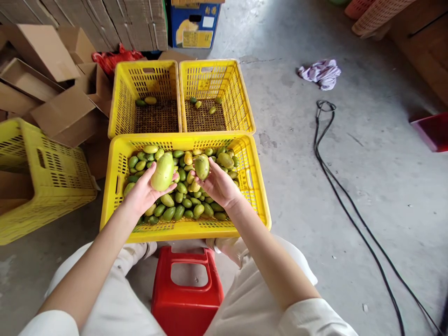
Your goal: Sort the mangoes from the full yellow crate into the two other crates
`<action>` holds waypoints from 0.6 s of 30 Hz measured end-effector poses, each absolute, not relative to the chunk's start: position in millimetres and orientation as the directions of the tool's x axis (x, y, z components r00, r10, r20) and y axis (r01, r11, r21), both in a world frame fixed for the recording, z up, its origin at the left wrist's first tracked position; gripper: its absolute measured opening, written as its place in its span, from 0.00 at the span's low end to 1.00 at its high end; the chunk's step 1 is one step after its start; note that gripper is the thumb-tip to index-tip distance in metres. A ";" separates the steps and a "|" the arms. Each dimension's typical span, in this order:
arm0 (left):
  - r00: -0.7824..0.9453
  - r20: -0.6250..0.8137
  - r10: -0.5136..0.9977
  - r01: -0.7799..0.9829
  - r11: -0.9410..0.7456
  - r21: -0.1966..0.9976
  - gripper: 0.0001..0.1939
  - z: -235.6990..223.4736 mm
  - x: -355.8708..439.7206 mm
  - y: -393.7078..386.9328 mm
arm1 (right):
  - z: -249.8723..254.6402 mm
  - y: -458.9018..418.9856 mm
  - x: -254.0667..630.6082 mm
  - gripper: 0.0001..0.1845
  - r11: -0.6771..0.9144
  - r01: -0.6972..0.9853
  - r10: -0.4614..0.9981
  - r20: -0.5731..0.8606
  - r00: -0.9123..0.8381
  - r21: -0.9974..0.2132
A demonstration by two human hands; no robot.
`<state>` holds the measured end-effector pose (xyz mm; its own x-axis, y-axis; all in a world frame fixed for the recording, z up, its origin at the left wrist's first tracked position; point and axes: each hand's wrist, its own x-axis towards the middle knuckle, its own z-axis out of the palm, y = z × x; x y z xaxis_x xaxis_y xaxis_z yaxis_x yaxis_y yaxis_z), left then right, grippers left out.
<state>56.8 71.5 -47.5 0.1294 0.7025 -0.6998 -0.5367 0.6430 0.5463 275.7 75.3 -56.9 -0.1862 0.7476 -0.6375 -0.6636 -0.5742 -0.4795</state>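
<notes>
A large pale green mango lies in my left hand, with the fingers wrapped beneath it. My right hand grips a smaller, darker green mango with a few dark specks, held by the fingertips. Both hands are over the front yellow crate, raised above its load. That crate holds many small mangoes, mostly green, a few turning yellow. Parts of the pile are hidden behind my hands and forearms.
Behind stand two more yellow crates, the left one with two fruits and the right one with several. A red stool is between my legs. Cardboard boxes and a tilted yellow crate lie left; a black cable and cloth right.
</notes>
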 end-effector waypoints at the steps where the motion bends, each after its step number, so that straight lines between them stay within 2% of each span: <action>1: 0.126 -0.709 0.694 -0.538 0.648 0.539 0.18 -48.3 56.8 71.8 | -56.6 75.6 276.1 0.14 -0.578 -0.671 0.738 -0.648 -0.188 -0.465; 6: 0.159 -0.765 0.625 -0.553 0.698 0.455 0.22 -45.8 55.9 74.8 | -58.3 76.2 279.4 0.16 -0.603 -0.678 0.737 -0.619 -0.271 -0.421; 10: 0.198 -0.783 0.590 -0.564 0.721 0.402 0.22 -39.2 54.5 76.1 | -57.9 75.7 280.6 0.17 -0.582 -0.697 0.754 -0.599 -0.270 -0.419; 14: 0.195 -0.745 0.638 -0.530 0.707 0.467 0.14 -40.1 53.2 73.8 | -56.1 75.1 280.3 0.14 -0.563 -0.688 0.780 -0.570 -0.258 -0.458; 18: 0.220 -0.679 0.701 -0.498 0.679 0.540 0.13 -47.6 53.0 69.7 | -56.0 74.6 280.1 0.11 -0.560 -0.684 0.784 -0.566 -0.255 -0.467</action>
<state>53.0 69.7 -47.6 0.2200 0.7006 -0.6788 -0.4977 0.6791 0.5395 280.1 74.6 -56.0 -0.2550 0.7836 -0.5665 -0.6840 -0.5603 -0.4671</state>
